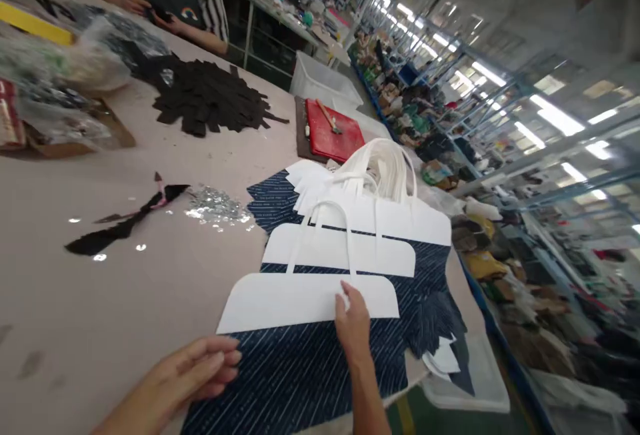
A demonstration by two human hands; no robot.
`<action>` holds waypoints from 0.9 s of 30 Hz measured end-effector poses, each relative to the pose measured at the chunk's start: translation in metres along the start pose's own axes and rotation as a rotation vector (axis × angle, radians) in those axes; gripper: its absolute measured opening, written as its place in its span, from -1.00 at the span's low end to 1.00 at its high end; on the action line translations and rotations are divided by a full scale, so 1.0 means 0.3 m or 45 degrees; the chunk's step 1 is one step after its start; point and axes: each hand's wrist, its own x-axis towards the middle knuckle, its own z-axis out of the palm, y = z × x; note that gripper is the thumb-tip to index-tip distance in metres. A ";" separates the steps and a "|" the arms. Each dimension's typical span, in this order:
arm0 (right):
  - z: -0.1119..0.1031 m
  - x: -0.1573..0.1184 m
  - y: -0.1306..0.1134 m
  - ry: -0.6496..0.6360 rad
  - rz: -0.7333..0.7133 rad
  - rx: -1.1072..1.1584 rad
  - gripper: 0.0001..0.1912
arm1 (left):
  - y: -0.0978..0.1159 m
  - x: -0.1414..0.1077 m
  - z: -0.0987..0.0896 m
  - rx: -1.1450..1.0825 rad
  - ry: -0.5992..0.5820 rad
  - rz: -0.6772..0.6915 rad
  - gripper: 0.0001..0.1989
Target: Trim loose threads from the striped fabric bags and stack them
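Closest to me lies a navy striped fabric bag panel point(300, 361) with a white curved top piece point(300, 298) and a thin white strap handle point(325, 205). My right hand point(354, 321) is over the white piece, close to the base of the handle, thumb and forefinger apart. My left hand point(200, 371) is at the panel's left edge, its fingers stretched out and holding nothing. Behind, similar panels overlap, one with a white top piece point(340, 251). Further back is a bunch of white handles point(385, 161).
Loose shiny metal discs point(217, 207) lie left of the panels, beside a black strip point(130, 225). Beyond are a pile of black strips point(210, 98) and a hammer point(327, 117) on a red pad point(345, 138). Another person point(170, 1) stands across the table.
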 end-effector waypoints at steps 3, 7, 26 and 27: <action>-0.101 0.114 0.225 -0.060 -0.128 -0.153 -0.58 | -0.026 0.051 0.291 -0.074 -0.009 -0.002 -0.43; -0.171 0.214 0.341 -0.229 -0.312 -0.332 -0.53 | -0.053 0.133 0.502 -0.148 0.137 -0.029 -0.35; -0.340 0.283 0.247 -0.665 -0.561 -0.564 -0.92 | -0.101 0.221 0.579 -0.436 0.291 -0.020 -0.53; -0.372 0.266 0.227 -0.668 -0.578 -0.541 -0.91 | -0.097 0.216 0.582 -0.458 0.278 -0.050 -0.50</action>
